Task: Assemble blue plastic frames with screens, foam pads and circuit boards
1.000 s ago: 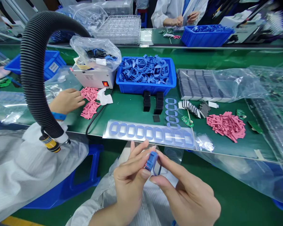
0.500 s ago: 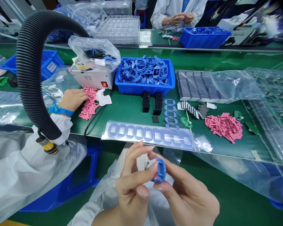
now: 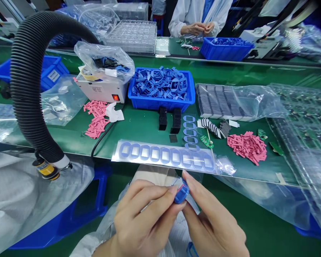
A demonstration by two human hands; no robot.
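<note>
Between my two hands, over my lap and just off the bench edge, is a small blue plastic frame (image 3: 182, 193) with a strip of pink along its left side. My left hand (image 3: 147, 210) pinches it from the left, thumb and fingers together. From the right, my right hand (image 3: 212, 217) grips it between thumb and fingertips. Fingers hide part of the frame. Just beyond, at the bench edge, lies a clear sheet of blue oval rings (image 3: 155, 154). Loose blue rings (image 3: 189, 132) form a column behind it.
A blue bin (image 3: 162, 103) of blue frames stands mid-bench. Pink strips lie in a right pile (image 3: 247, 147) and a left pile (image 3: 96, 119). Black pads (image 3: 176, 121) stand in stacks. A black hose (image 3: 26, 78) arches at left. Across the bench, a person's hands (image 3: 200, 28) work.
My left fingers have closed in further around the blue frame, which has turned and tilted. The neighbour's hand has left the left pink pile. The view has shifted slightly.
</note>
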